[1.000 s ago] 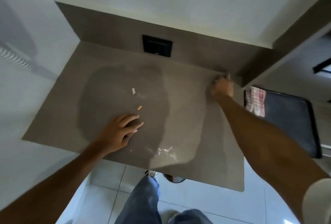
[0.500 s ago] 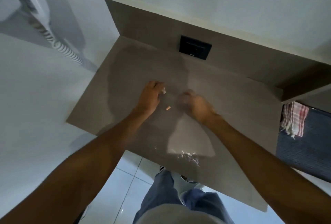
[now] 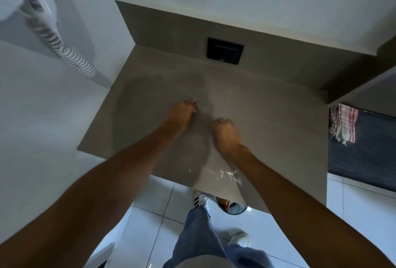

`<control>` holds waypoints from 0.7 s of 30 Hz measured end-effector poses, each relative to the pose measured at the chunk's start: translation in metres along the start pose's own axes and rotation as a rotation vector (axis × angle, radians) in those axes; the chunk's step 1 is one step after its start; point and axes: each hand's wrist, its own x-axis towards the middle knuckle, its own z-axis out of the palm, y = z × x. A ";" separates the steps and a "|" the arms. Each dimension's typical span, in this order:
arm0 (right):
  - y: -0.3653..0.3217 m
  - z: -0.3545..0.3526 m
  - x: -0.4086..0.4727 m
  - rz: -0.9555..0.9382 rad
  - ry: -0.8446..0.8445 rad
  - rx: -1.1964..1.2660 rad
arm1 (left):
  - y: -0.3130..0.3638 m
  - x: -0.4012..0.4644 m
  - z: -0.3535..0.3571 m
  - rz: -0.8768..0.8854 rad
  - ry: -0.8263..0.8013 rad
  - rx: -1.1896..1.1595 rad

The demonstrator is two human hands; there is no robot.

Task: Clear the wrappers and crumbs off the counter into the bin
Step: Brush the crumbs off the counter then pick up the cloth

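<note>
On the grey-brown counter [image 3: 267, 122] my left hand [image 3: 182, 115] rests palm down, its fingertips bunched on a small white wrapper scrap [image 3: 197, 107] that just shows beside them. A little to the right, my right hand [image 3: 225, 132] is curled into a fist on the counter; nothing shows inside it. The small orange scrap is out of sight. White crumbs [image 3: 229, 174] lie scattered near the front edge, partly under my right forearm. The bin [image 3: 232, 206] sits on the floor below that edge, mostly hidden by the counter.
A black wall socket [image 3: 225, 51] sits in the backsplash. A white wall with a coiled cord [image 3: 70, 53] closes the left side. To the right, lower down, a dark tray [image 3: 364, 160] carries a red-checked cloth [image 3: 342, 124]. My legs and shoes stand on white tiles.
My right hand swung from the counter's far right corner to the middle and closed into a fist. My left hand moved up onto the white scrap. The orange scrap is no longer visible.
</note>
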 end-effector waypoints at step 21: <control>0.058 0.084 -0.250 0.221 -0.063 0.923 | -0.014 -0.242 0.140 -0.108 -0.466 -0.664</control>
